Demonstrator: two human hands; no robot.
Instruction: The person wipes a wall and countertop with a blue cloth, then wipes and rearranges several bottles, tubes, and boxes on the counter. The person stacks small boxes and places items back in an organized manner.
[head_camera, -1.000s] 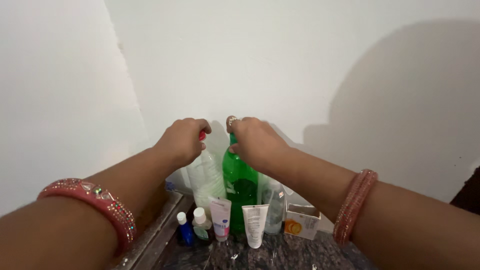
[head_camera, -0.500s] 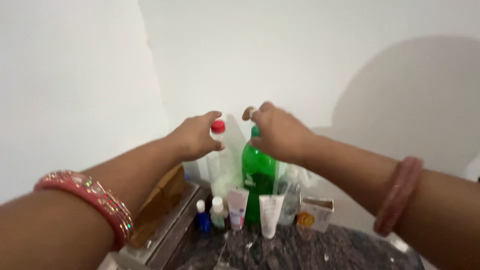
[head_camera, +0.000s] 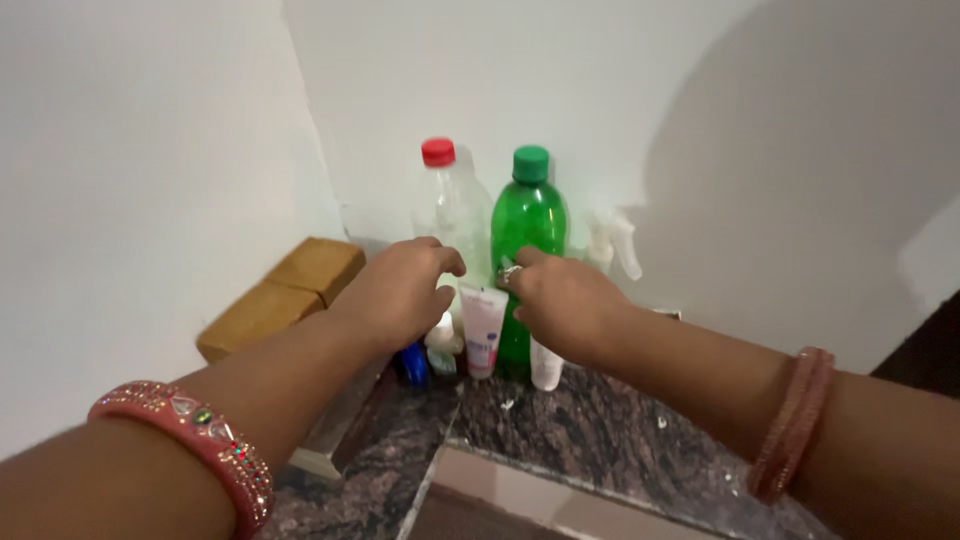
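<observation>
white walls meet over a dark speckled stone counter (head_camera: 600, 440). both hands hang loosely curled, grasping nothing: the left hand (head_camera: 400, 290) before an empty clear plastic bottle with red cap (head_camera: 447, 205), the right hand (head_camera: 565, 300) before a green plastic bottle with green cap (head_camera: 528, 215), contents unclear.

Pink-white tube (head_camera: 483, 330): upright, cap down, on dark stone counter, between both hands. Green bottle (head_camera: 527, 235): upright, green cap on, at 1 o'clock behind tube. Clear bottle (head_camera: 452, 215): upright, red cap, 11 o'clock.
</observation>
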